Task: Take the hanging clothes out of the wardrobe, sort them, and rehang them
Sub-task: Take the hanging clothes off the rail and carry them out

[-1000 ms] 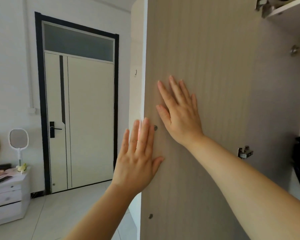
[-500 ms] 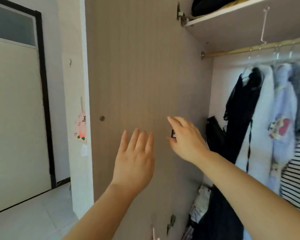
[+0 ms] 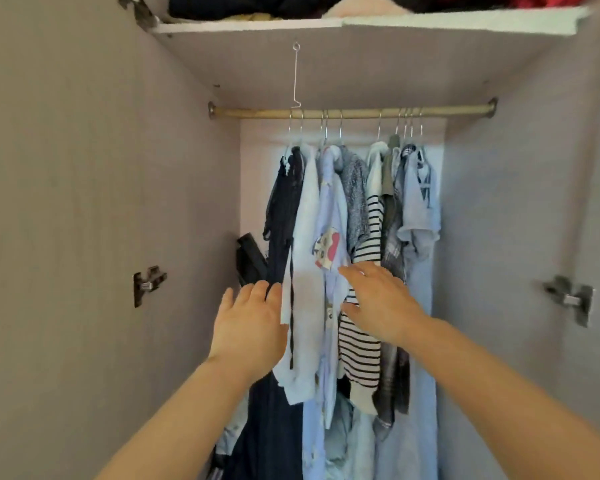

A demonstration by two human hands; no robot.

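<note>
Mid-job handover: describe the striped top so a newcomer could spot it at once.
Find the brass rail across the wardrobe. Among the clothes hanging from it, look just right of centre, partly behind the right hand. The striped top alone has black and white horizontal bands; its neighbours are speckled grey and dull plaid.
</note>
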